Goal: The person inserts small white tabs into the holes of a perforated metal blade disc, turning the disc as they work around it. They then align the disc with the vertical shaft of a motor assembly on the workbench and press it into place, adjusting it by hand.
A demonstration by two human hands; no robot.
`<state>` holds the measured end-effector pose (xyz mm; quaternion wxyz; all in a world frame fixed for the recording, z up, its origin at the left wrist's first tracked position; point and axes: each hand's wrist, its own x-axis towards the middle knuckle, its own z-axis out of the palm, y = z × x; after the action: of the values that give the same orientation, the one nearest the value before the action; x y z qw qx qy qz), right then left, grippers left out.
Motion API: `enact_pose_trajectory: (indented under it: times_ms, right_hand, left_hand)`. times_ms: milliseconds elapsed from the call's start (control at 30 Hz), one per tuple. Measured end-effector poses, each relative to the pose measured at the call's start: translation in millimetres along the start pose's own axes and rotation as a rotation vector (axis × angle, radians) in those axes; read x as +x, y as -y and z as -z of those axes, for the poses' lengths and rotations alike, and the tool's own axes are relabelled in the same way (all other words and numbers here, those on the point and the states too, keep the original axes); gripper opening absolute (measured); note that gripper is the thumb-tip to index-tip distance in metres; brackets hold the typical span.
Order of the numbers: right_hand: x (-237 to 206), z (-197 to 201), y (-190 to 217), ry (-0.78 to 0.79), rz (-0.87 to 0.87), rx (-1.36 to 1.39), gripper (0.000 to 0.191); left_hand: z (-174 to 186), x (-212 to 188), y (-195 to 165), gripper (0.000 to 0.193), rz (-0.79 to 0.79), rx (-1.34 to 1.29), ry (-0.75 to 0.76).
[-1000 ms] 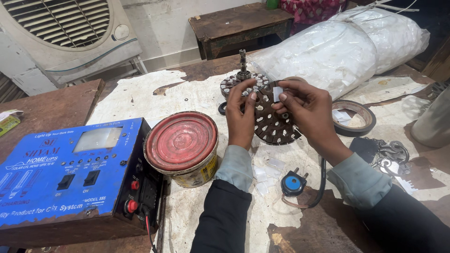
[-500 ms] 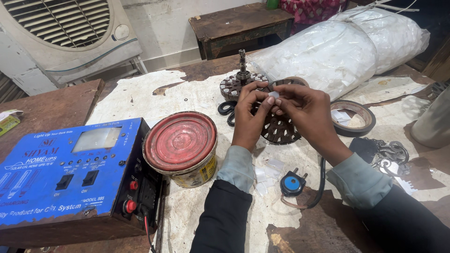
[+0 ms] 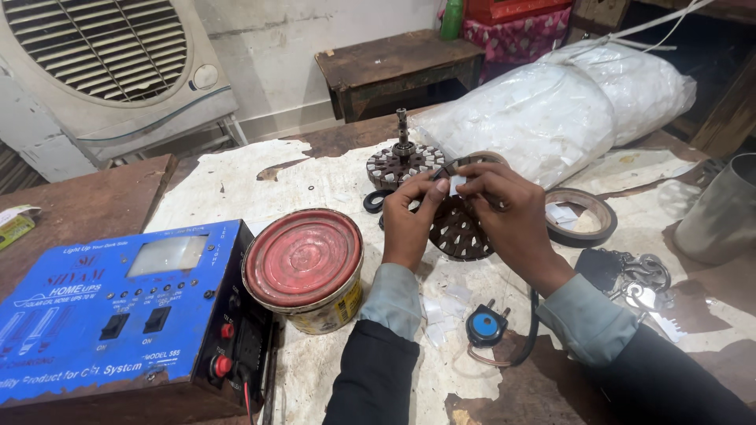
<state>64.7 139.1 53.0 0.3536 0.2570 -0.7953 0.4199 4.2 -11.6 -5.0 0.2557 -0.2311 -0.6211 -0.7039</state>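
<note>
Both hands meet over the slotted metal disc (image 3: 461,228) at table centre: left hand (image 3: 409,224) and right hand (image 3: 512,216) pinch one small white paper strip (image 3: 455,185) between closed fingertips. Good practice: keep the strip straight above its slot. Countable: one blue box (image 3: 110,307), one red-lidded tin (image 3: 303,264), one plug (image 3: 486,325).

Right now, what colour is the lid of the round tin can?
Red, on the round tin can, seen best in the head view.
</note>
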Motion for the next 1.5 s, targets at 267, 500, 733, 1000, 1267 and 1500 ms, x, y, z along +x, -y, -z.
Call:
enact_pose_trajectory:
  times_ms: [267, 500, 733, 1000, 1267, 1500]
  right_hand:
    - [-1, -5, 3, 0.049, 0.061, -0.065, 0.014]
    - [-2, -4, 6, 0.100, 0.203, -0.155, 0.039]
    - [-9, -10, 4, 0.040, 0.004, -0.189, 0.048]
    - [-10, -7, 2, 0.018, 0.092, -0.199, 0.036]
    - [-4, -11, -6, 0.033, -0.266, 0.310, 0.043]
    - [-3, -10, -10, 0.058, -0.294, 0.310, 0.034]
  left_hand:
    - [7, -1, 7, 0.022, 0.131, -0.078, 0.127]
    - [12, -1, 6, 0.016, 0.173, -0.095, 0.140]
    - [0, -5, 5, 0.014, 0.189, -0.177, 0.167]
    - [1, -6, 12, 0.015, 0.298, -0.377, 0.113]
    - [0, -7, 15, 0.024, 0.208, -0.289, 0.076]
    - [-3, -6, 5, 0.022, 0.103, -0.091, -0.004]
